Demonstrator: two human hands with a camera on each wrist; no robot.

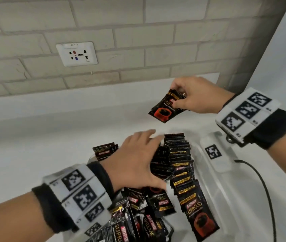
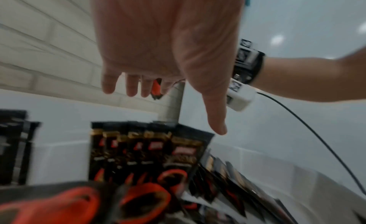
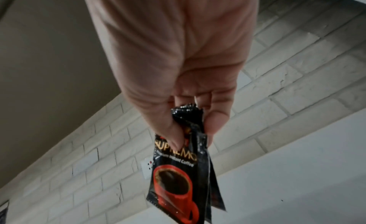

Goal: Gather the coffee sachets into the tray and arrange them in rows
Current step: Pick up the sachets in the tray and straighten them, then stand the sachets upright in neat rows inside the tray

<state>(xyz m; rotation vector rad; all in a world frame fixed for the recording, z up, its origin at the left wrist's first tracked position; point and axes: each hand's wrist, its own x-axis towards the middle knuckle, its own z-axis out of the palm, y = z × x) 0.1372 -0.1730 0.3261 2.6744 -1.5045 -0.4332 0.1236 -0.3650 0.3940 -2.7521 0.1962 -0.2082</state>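
Note:
Black and red coffee sachets fill a clear plastic tray (image 1: pixel 213 193). A row of sachets (image 1: pixel 184 172) stands on edge along its right side, and loose sachets (image 1: pixel 138 215) lie jumbled at the near end. My left hand (image 1: pixel 145 147) is spread flat over the middle of the tray, fingers straight. In the left wrist view the left hand (image 2: pixel 190 92) hovers above the upright sachets (image 2: pixel 150 150). My right hand (image 1: pixel 178 96) is raised beyond the tray and pinches a sachet (image 1: pixel 166 109) by its top. In the right wrist view, thumb and fingers of the right hand (image 3: pixel 190 133) pinch that sachet (image 3: pixel 174 177), with a second one seemingly behind it.
The tray sits on a white counter (image 1: pixel 51 137) against a pale brick wall with a power socket (image 1: pixel 76 54). A black cable (image 1: pixel 260 180) trails from the right wrist camera over the tray's right side. A few more sachets (image 1: pixel 103 151) stand at the tray's far left.

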